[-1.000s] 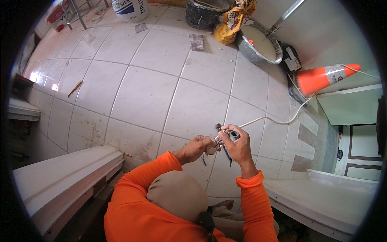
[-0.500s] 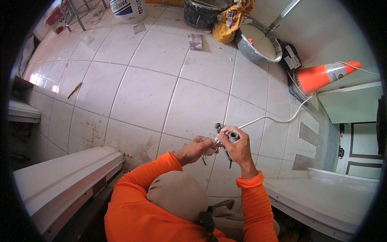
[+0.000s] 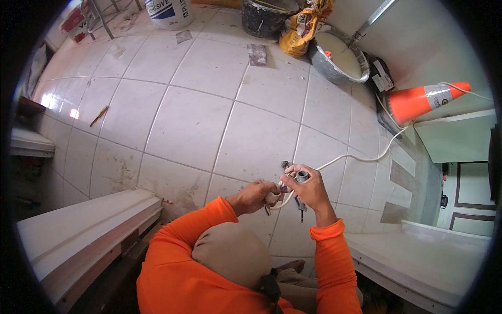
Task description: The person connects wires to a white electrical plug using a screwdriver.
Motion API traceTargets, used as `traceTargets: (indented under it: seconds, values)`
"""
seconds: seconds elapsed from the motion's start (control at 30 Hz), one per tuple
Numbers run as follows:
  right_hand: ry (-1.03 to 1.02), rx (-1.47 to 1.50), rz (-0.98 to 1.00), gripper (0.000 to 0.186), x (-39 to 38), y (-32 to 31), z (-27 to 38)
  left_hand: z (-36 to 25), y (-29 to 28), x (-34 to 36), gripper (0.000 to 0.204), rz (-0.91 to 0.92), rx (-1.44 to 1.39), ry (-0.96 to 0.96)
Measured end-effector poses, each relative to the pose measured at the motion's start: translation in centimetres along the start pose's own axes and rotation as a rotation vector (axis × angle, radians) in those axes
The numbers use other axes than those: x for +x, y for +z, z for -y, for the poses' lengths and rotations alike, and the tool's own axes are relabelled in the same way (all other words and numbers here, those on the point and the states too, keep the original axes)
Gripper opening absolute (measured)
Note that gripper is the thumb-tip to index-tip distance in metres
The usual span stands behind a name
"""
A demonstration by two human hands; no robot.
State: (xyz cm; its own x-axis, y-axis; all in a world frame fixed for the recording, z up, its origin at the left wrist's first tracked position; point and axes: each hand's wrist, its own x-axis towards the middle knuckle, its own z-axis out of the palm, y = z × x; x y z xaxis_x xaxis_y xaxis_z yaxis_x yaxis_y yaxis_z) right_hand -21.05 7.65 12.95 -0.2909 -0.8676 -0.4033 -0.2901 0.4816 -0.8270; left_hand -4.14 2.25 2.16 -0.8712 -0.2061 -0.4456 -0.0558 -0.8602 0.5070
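Down at the bottom of the frame, orange sleeves [image 3: 178, 261] and a tan cap [image 3: 232, 254] fill the lower centre, with white boards at the lower left [image 3: 78, 230] and lower right [image 3: 418, 261] lying on either side. The floor [image 3: 183, 120] is pale square tile, smudged near the lower left, and it curves away toward the top of the frame.

Just above the cap, a little right of centre, the two hands meet. The left hand [image 3: 256, 194] is closed around a small white piece where the white cable [image 3: 355, 157] ends; its fingers are curled tight. The right hand [image 3: 312, 189] is wrapped around a dark, slim tool [image 3: 301, 196], whose tip sticks out below the fist and whose grey head shows at the thumb. The hands are nearly touching.

The cable runs from the hands toward the right, to an orange traffic cone [image 3: 426, 100] lying on its side at the upper right. Further up sit a grey basin of white mix [image 3: 339, 55], a yellow bag [image 3: 303, 31], a dark bucket [image 3: 264, 17] and a white tub [image 3: 170, 11] along the top edge.
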Motion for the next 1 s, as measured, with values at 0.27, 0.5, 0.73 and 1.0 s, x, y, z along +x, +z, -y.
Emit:
traceTargets:
  seconds: [0.27,0.5,0.73,1.0]
  values:
    - [-0.104,-0.251,0.207,0.042,-0.3,-2.2,1.3,-0.4,-0.1,-0.1,0.019,0.075,-0.198,-0.016]
    - [-0.363,-0.397,0.250,0.037,-0.3,-2.4,1.4,-1.0,0.1,-0.1,0.019,0.115,-0.275,-0.071]
    - [-0.461,-0.515,0.229,0.030,-1.1,-2.7,1.9,-1.5,0.2,-0.4,0.016,0.204,-0.222,-0.076]
    - [-0.550,-0.455,0.216,0.031,-2.4,-3.5,2.5,-1.9,0.6,-0.4,0.022,0.259,-0.074,-0.026]
